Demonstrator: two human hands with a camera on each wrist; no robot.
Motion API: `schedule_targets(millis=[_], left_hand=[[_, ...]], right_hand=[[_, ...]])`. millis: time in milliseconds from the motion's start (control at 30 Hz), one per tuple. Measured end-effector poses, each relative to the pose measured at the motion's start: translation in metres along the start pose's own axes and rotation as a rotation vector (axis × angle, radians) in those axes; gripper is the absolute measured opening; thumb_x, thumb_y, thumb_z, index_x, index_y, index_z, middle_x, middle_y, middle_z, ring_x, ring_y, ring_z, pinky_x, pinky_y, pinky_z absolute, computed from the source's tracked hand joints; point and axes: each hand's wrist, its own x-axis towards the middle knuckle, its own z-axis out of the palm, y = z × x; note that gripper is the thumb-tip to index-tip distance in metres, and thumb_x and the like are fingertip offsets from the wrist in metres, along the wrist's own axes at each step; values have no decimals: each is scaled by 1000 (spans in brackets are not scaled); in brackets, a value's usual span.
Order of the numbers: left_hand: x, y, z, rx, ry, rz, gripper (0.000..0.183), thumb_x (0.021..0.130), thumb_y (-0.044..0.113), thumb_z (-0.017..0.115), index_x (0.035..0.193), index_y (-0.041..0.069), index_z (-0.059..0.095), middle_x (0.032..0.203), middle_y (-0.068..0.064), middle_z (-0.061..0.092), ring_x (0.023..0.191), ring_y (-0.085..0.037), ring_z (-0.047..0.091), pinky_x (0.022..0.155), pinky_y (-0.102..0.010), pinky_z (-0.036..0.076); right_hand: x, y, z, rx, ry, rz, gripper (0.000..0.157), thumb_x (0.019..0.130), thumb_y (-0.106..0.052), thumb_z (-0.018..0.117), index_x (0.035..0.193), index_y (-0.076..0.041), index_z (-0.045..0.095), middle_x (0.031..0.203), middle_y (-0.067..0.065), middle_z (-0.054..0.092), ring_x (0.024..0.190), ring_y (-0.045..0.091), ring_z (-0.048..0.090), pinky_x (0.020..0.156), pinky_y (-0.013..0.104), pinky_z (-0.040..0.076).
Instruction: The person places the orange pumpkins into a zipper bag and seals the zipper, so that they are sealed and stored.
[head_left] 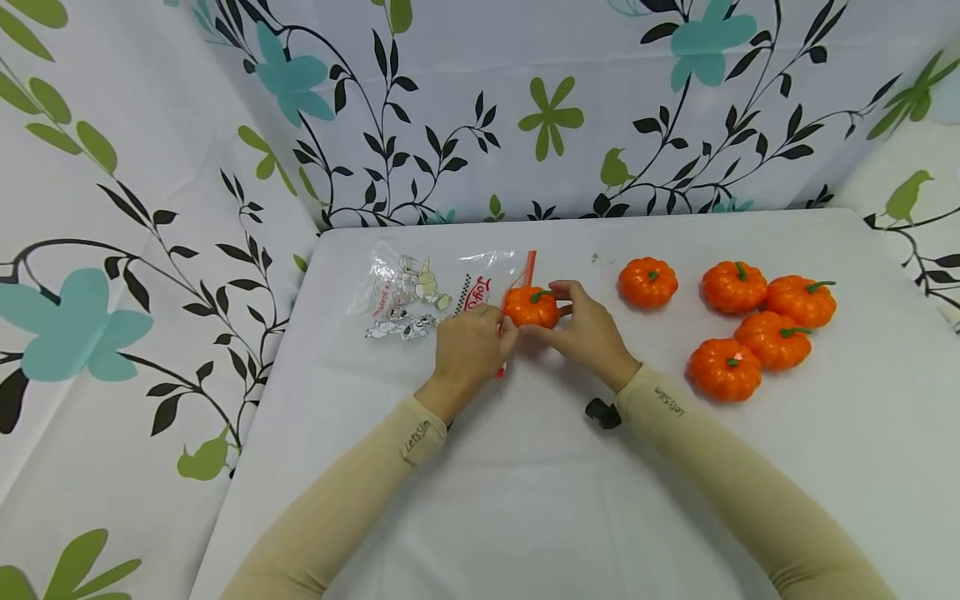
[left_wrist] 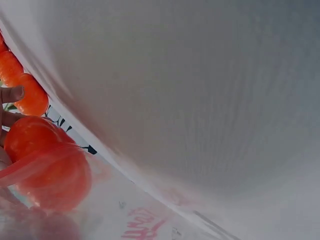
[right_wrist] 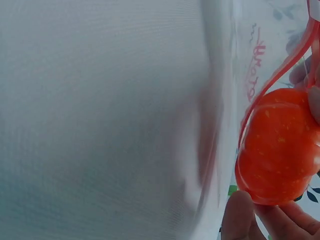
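A small orange toy pumpkin (head_left: 530, 307) with a green stem is at the red-edged mouth of a clear printed zip bag (head_left: 420, 292). My right hand (head_left: 588, 337) grips the pumpkin from the right, between thumb and fingers. My left hand (head_left: 467, 346) pinches the bag by its red edge, just left of the pumpkin. In the left wrist view, the bag's film and red strip cross part of the pumpkin (left_wrist: 52, 175). The right wrist view shows the red edge running along the side of the pumpkin (right_wrist: 280, 145), with right-hand fingertips (right_wrist: 239, 210) beneath it.
To the right on the white table (head_left: 525, 500) lie a lone pumpkin (head_left: 647, 283) and a cluster of several more, including one pumpkin (head_left: 724, 370) at the front. A patterned curtain (head_left: 480, 108) hangs behind and at the sides. A black object (head_left: 603, 413) is by the right wrist.
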Motion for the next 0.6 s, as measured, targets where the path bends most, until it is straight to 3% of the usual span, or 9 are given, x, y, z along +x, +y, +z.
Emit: schedule_targets(millis=[233,600], left_hand=[[-3,1,8,3,13,28,18,85,17,72,70,7,69,67,-2,67,51,-19,63,41,-32,46],[-1,3,8,17,-8,40,16,84,16,73,70,7,71,71,-2,69,54,-19,65,44,-31,48]], right_hand=[[2,2,2,-13,-79,-16,75,82,-41,83,141,-8,51,139,8,56,115,28,59,92,43,52],[2,4,3,-22,-86,-101,81,76,-42,88,144,-12,54,135,15,50,114,30,60,95,46,50]])
